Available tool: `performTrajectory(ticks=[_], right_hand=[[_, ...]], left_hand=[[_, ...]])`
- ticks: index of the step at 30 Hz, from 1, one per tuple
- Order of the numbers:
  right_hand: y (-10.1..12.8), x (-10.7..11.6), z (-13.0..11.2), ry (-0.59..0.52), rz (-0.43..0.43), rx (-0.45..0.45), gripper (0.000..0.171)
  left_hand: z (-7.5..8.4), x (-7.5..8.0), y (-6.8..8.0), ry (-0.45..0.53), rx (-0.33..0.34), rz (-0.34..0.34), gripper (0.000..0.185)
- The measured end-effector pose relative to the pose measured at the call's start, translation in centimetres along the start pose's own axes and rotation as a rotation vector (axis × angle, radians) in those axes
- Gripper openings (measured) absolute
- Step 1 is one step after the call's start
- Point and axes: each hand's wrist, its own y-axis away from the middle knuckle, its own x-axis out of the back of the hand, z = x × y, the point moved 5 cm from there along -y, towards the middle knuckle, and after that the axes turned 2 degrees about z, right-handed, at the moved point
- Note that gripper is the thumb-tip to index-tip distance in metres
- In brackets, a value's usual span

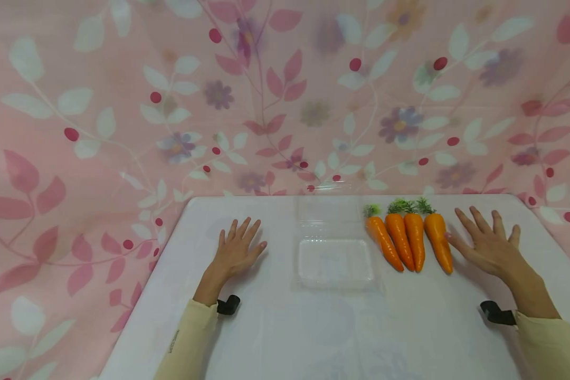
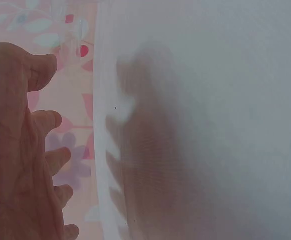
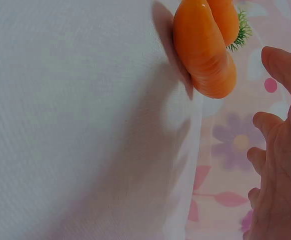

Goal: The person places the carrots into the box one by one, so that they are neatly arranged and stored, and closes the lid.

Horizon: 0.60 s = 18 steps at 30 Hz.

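My left hand (image 1: pixel 237 250) hovers over the left part of the white table with its fingers spread and holds nothing. In the left wrist view the palm and fingers (image 2: pixel 59 159) stand off the tabletop, and their shadow falls on it. To the right lies a clear plastic box (image 1: pixel 334 264), its lid (image 1: pixel 328 208) folded back. Several orange carrots with green tops lie side by side beyond it. Nearest to my right hand (image 1: pixel 491 248) is the rightmost carrot (image 1: pixel 438 240). The right wrist view has a gap between the thumb and a carrot (image 3: pixel 200 45); that hand is also spread and holds nothing.
A white cloth covers the table (image 1: pixel 285 338). Behind it and to the sides hangs a pink flowered cloth (image 1: pixel 266 105). Black wrist cameras stick out from both cuffs, the left camera (image 1: pixel 229 305) and the right camera (image 1: pixel 496 312).
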Motion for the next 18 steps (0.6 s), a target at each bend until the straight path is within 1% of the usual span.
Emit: performTrajectory(ticks=[5, 8, 10, 16, 18], right_hand=[[0.0, 0.3, -0.1, 0.001, -0.004, -0.004, 0.084], [0.0, 0.3, -0.2, -0.003, -0.002, 0.0, 0.084], [0.0, 0.3, -0.3, -0.009, -0.003, 0.003, 0.083], [0.3, 0.1, -0.5, -0.025, -0.025, -0.006, 0.084], [0.4, 0.0, -0.5, -0.029, -0.031, -0.009, 0.085]], left_hand=[[0.3, 0.1, -0.2, 0.038, -0.011, -0.015, 0.072], [0.8, 0.3, -0.3, 0.103, -0.031, -0.029, 0.074], [1.2, 0.4, -0.4, 0.17, -0.049, -0.052, 0.076], [2.7, 0.9, -0.4, 0.411, -0.077, -0.164, 0.081], [3.0, 0.8, -0.4, 0.478, -0.084, -0.198, 0.082]])
